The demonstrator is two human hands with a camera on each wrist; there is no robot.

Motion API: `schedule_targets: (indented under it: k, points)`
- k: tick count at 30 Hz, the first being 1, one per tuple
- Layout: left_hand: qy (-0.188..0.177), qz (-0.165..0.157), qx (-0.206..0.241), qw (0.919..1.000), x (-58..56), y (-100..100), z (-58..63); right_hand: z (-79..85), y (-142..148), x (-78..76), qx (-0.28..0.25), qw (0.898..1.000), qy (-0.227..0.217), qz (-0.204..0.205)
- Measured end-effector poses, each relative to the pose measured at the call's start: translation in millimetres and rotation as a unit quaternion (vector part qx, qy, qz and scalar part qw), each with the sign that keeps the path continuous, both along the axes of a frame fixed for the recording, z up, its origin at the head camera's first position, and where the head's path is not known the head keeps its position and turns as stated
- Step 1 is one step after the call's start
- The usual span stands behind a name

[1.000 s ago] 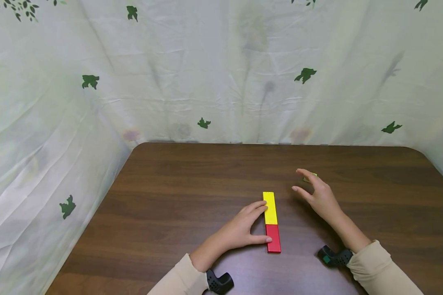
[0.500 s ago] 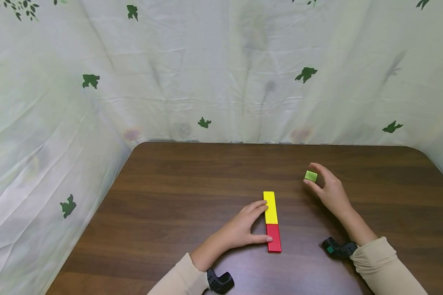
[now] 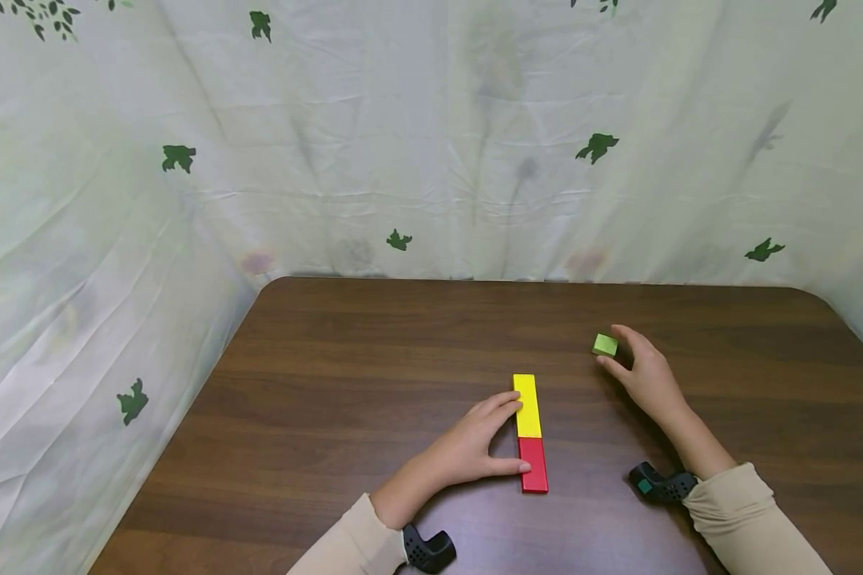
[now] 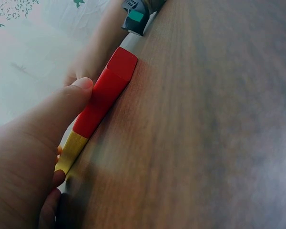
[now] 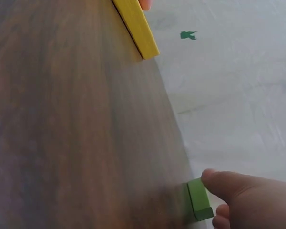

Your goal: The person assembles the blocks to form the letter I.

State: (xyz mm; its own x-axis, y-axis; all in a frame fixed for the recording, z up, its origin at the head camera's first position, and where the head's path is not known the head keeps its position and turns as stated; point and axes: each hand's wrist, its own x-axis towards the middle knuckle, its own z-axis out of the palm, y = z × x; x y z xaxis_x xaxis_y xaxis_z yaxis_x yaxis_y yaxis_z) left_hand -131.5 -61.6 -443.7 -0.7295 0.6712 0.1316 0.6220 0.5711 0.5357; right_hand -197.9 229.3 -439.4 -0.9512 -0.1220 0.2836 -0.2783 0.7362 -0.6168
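A yellow block and a red block lie end to end on the table in the head view, the red one nearer. My left hand rests against their left side, thumb at the red block and fingertips on the yellow one. Farther back and to the right lies a small green block. My right hand is beside it, thumb and index finger spread just to its right. In the right wrist view, the thumb is right at the green block's edge.
The brown wooden table ends at a pale hanging cloth with leaf shapes. A black wrist device sits on the left wrist, another wrist device on the right.
My right hand has shifted right from over the green block to beside it, uncovering the block. Its fingertips have since drawn back slightly. The left hand and both long blocks have stayed put.
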Motion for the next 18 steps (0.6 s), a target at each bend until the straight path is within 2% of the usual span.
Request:
schedule_targets:
  k: [5,18]
  points:
    - [-0.003,0.0,-0.001,1.0,0.0,0.4,0.0,-2.1,1.3,-0.8,-0.002,1.0,-0.017,-0.004]
    - [-0.001,0.001,0.004,1.0,-0.6,0.3,-0.5,-3.5,3.0,-4.1,0.006,1.0,-0.03,0.003]
